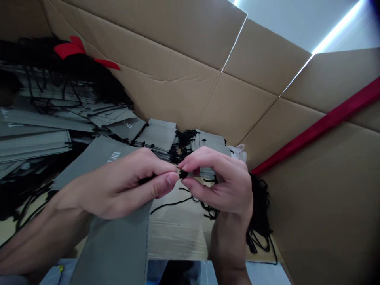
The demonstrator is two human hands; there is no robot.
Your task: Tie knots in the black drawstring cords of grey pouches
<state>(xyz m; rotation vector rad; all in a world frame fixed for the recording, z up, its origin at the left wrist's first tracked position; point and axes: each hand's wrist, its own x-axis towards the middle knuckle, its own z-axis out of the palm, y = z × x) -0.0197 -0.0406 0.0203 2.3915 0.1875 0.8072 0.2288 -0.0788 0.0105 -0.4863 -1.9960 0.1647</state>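
My left hand (127, 186) and my right hand (219, 186) meet at their fingertips in the middle of the view. Both pinch a thin black cord (183, 174) between thumb and forefinger. A flat grey paper bag (115, 241) with white lettering lies under my left hand and runs toward me. More of the black cord (172, 205) trails loose over the cardboard below my hands.
Stacks of flat grey bags (35, 134) fill the left side, with smaller grey bags (158, 134) behind my hands. A bundle of black cords (259, 213) lies at the right. Cardboard walls (184, 79) surround everything. A red ribbon (73, 49) lies on the far pile, a red strip (320, 126) crosses the right wall.
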